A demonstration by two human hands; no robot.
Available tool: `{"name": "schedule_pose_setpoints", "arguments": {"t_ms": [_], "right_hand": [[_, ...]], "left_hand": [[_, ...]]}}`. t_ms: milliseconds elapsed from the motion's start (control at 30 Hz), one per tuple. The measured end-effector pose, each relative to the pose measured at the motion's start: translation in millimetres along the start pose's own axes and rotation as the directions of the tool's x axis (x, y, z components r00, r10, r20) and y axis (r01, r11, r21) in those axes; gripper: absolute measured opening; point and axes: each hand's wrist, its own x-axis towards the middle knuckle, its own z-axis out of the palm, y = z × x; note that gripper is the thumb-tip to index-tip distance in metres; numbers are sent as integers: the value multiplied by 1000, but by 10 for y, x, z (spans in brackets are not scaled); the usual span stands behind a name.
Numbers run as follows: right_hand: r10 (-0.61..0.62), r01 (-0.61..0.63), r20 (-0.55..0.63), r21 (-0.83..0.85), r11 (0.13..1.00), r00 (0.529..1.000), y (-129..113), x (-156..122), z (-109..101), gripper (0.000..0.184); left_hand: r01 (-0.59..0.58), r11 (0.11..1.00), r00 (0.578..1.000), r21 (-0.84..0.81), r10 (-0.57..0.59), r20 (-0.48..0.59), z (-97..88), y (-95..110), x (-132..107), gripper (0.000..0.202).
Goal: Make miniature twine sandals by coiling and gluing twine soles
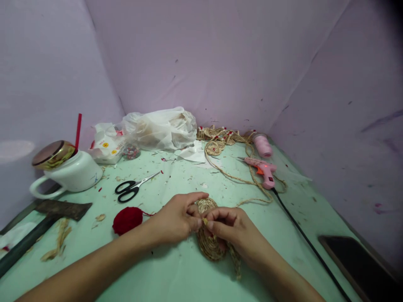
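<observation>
My left hand (pixel 178 218) and my right hand (pixel 229 228) meet over a coiled jute rope piece (pixel 209 247) lying on the pale green table (pixel 176 277). Both hands have their fingers pinched together on the rope coil, the fingertips touching at its middle. A loose strand of jute rope (pixel 252 200) runs from the coil toward the back. A red yarn ball (pixel 127 220) lies just left of my left wrist.
Black scissors (pixel 129 191), a white mug with a gold lid (pixel 67 170), a hatchet (pixel 40 222), plastic bags (pixel 157 130), a jute pile (pixel 220 140), a pink spool (pixel 262 146), a pink glue gun (pixel 262 170) with black cord (pixel 308 243), and a dark phone (pixel 355 264) surround the hands.
</observation>
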Motion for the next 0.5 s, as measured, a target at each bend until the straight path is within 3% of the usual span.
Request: {"name": "schedule_pose_setpoints", "arguments": {"t_ms": [267,400,500], "right_hand": [[-23,24,-77,11,1000,997,-4,10,-30,14],[-115,113,-119,-25,993,986,-29,5,-72,11],[-233,217,-85,-165,962,969,-60,-21,-61,9]], "left_hand": [[42,998,998,53,-44,40,-33,80,-5,42],[94,995,996,30,-94,-7,-60,64,2,66],[116,993,993,26,-116,24,-57,46,2,82]]}}
